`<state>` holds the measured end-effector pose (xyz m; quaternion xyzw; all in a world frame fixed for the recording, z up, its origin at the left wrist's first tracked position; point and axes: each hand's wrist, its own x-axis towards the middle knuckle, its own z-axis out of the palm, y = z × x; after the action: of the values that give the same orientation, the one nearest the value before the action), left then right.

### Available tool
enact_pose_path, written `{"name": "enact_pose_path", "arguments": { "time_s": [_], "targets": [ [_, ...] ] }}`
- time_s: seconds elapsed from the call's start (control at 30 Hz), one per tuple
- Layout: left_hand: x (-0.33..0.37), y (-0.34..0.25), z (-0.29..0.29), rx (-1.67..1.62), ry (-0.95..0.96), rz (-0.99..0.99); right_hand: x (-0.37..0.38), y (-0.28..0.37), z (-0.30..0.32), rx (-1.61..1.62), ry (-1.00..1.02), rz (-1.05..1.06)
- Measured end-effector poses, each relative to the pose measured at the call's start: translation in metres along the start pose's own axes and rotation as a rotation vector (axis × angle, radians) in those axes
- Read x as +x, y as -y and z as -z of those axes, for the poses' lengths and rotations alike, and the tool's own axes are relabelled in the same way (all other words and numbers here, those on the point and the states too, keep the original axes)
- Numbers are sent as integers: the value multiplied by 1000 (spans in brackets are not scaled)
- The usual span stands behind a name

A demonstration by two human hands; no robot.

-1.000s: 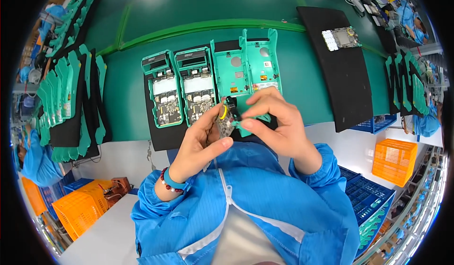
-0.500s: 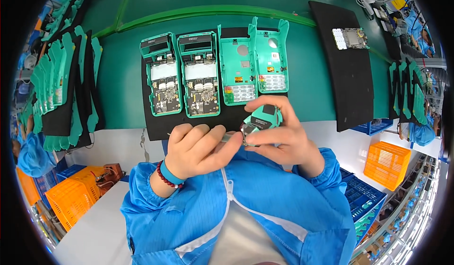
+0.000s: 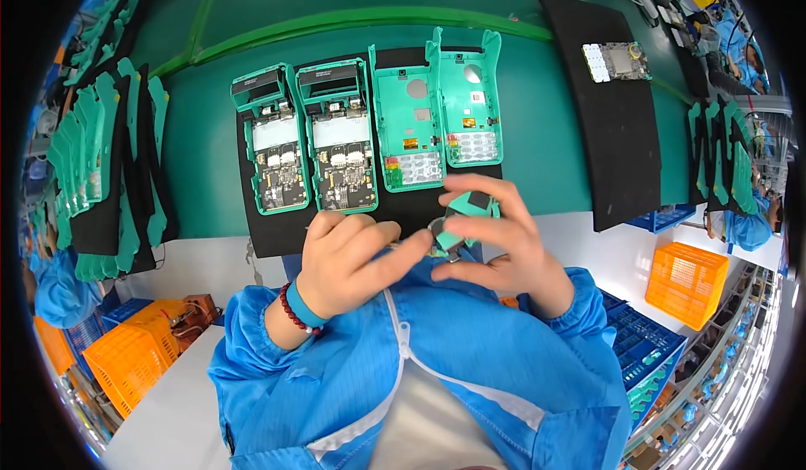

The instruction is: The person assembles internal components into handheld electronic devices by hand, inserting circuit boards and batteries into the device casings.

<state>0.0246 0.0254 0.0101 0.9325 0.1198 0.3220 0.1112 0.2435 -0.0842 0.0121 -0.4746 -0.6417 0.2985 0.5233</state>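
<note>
Between my hands, close to my chest, is a green device housing (image 3: 467, 229) with a dark part at its upper end, tilted so that its inside is mostly hidden. My right hand (image 3: 525, 252) curves around this end, fingers bent and thumb below. My left hand (image 3: 353, 260) is closed at the other end, its index finger reaching to the dark part. Beyond them, on a black mat (image 3: 403, 218), two green housings with circuit boards (image 3: 280, 164) (image 3: 342, 164) lie at the left. Two green shells with clear keypads (image 3: 411, 126) (image 3: 472, 113) lie beside them.
A black foam sheet (image 3: 617, 159) at the right carries a loose circuit board (image 3: 617, 61). Stacked green shells (image 3: 84, 151) stand at the far left, more (image 3: 726, 164) at the far right. Orange crates (image 3: 138, 352) (image 3: 687, 284) and a blue crate (image 3: 642, 344) sit below the table level.
The green housing has turned a little in my hands, showing less of its black face. My right fingers have spread slightly. The mat and its devices appear shifted slightly left in view.
</note>
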Motion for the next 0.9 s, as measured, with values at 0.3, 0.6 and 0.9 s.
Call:
{"name": "enact_pose_path", "arguments": {
  "time_s": [0.3, 0.6, 0.9],
  "targets": [
    [22, 14, -17, -1366, 270, 374, 33, 9, 44, -100, -72, 82],
    [-24, -4, -31, 106, 81, 76, 89, 2, 62, -562, -177, 99],
    [-39, 0, -38, 122, -28, 16, 127, 4, 48, -721, 160, 137]
  ]
}}
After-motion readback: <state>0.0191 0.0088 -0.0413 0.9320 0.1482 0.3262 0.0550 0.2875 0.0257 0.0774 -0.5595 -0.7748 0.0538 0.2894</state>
